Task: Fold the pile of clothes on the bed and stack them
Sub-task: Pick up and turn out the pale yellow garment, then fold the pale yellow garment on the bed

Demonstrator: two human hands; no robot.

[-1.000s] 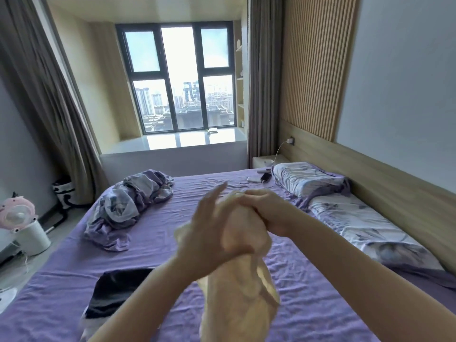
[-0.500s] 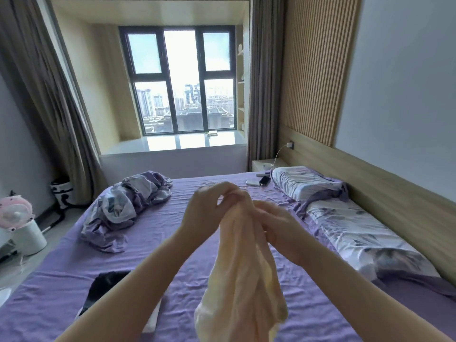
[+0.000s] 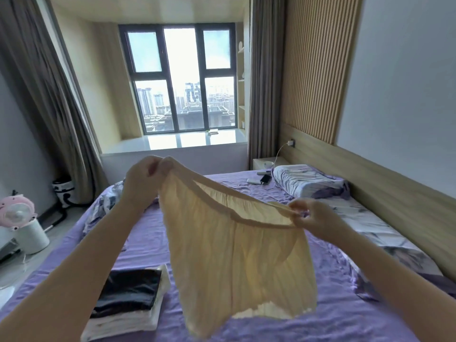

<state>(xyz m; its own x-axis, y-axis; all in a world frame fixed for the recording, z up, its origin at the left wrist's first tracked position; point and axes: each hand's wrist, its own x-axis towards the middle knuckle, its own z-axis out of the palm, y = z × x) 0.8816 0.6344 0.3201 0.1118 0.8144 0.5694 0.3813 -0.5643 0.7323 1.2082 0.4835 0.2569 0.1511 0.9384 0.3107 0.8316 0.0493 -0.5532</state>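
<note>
Left hand (image 3: 142, 178) raised, fingers pinching one end of waistband of cream shorts (image 3: 237, 255). Right hand (image 3: 313, 218) lower, pinching other end. Waistband stretched taut between hands, slanting down toward right hand; fabric hangs below both, off purple bed (image 3: 345, 317). Folded stack (image 3: 128, 302), dark garment on top, lies on bed below left forearm. Crumpled bedding (image 3: 108, 206) behind left hand; pillow (image 3: 308, 181) beyond right hand.

Cream shorts (image 3: 237, 255) held up, spread; folded stack (image 3: 128, 302) on bed.
</note>
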